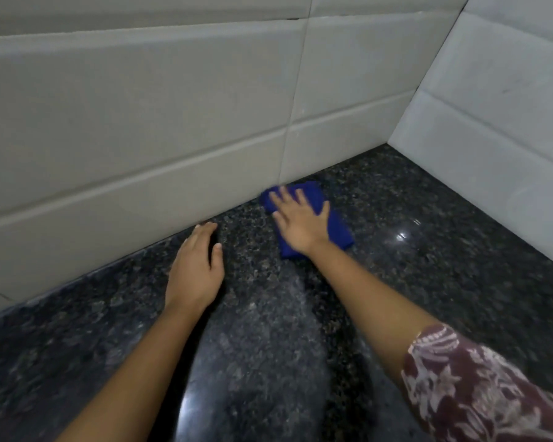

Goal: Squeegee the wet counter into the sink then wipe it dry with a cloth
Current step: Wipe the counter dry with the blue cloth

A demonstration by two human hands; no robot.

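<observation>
- Right hand (300, 221) is laid flat on top of the cloth (339, 232), fingers straight and spread a bit, thumb out to the side. It's pressing down with the palm, not gripping or bunching anything.
- The cloth is a deep royal blue, folded into a thick, roughly rectangular pad. It looks soft, kinda like microfiber, but the frame is a bit blurry so I can't tell the weave.
- The hand covers most of its middle. Blue shows past the fingertips at the far end, along the thumb side, and at a corner poking out next to the wrist.
- The cloth sits flat on the counter (428, 275), with its far end right up against the foot of the back wall (141, 122), or just about touching it. It's angled, so the near end sits farther out from the wall.
- Left hand (193, 269) is relaxed and holding nothing, palm down on the bare stone just beside the cloth. Fingers are together, thumb is apart, and the fingertips nearly reach the wall.
- The counter is dark speckled granite, black with grey-brown flecks, and pretty glossy. There's a bright glare spot (401, 236) to the right of the cloth.
- A rounded patch (253, 378) between the forearms looks different from the stone around it. I can't tell if it's a reflection or wetness.
- The back wall is big pale grey tiles in long horizontal rows, and it meets a lighter tiled side wall (508, 122) in the corner on the right.
- The right arm has a short maroon sleeve (476, 387) with a pale floral print.
</observation>
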